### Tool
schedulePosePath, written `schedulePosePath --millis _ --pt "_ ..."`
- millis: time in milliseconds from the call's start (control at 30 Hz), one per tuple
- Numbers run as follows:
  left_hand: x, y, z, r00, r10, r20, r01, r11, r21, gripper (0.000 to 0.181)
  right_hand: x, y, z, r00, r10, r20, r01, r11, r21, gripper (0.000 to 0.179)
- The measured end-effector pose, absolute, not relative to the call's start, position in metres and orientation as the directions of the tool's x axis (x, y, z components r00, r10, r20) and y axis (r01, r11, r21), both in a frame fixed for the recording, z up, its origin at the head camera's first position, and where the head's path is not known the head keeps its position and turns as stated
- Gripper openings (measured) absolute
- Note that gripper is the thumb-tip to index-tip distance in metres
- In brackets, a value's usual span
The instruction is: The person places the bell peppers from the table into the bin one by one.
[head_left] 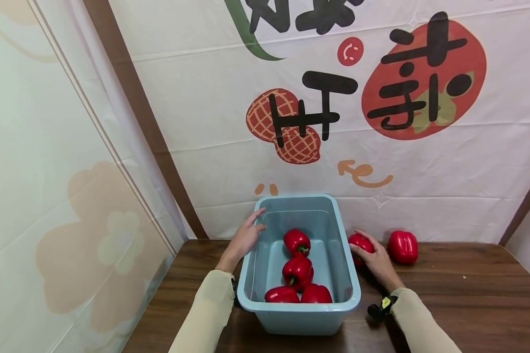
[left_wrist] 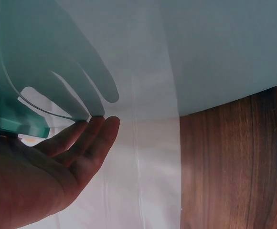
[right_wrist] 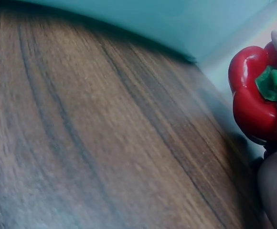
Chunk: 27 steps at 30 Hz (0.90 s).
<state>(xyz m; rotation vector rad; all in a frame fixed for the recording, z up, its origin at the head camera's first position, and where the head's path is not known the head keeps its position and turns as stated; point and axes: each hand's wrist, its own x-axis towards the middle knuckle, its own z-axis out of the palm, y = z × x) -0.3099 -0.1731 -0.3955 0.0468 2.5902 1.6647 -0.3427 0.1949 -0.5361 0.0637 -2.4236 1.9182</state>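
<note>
At the centre right of the head view, the right hand has its grip closed round a red pepper, just beside the right wall of a pale blue basin; whether that pepper touches the desk I cannot tell. At the right edge of the right wrist view it shows its green stem, with fingertips above and below. The left hand is at the basin's left rim, its grip loose and spread, fingers nearly straight and holding no pepper; in the left wrist view its fingertips meet the glossy outer wall. Inside the basin, at the lower centre of the head view, lie 4 red peppers: 2 in a column and 2 side by side at the near end. Another pepper lies on the desk at centre right, near the right hand. Behind, a white cloth carries black characters and 2 printed peanuts at upper centre, and a printed tomato at upper right.
</note>
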Motion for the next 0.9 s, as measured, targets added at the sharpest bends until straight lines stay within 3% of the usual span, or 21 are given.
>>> schedulePosePath --millis 400,900 --pt "-0.310 -0.174 -0.397 -0.998 0.060 -0.035 -0.008 0.401 0.916 0.056 -0.341 0.201 -0.527 -1.000 -0.008 0.015 -0.016 0.192 -0.981 0.074" --pt "-0.308 -0.174 -0.397 -0.998 0.051 -0.038 -0.014 0.405 0.914 0.057 -0.336 0.202 -0.507 -0.999 -0.029 0.039 -0.044 0.216 -0.975 0.076"
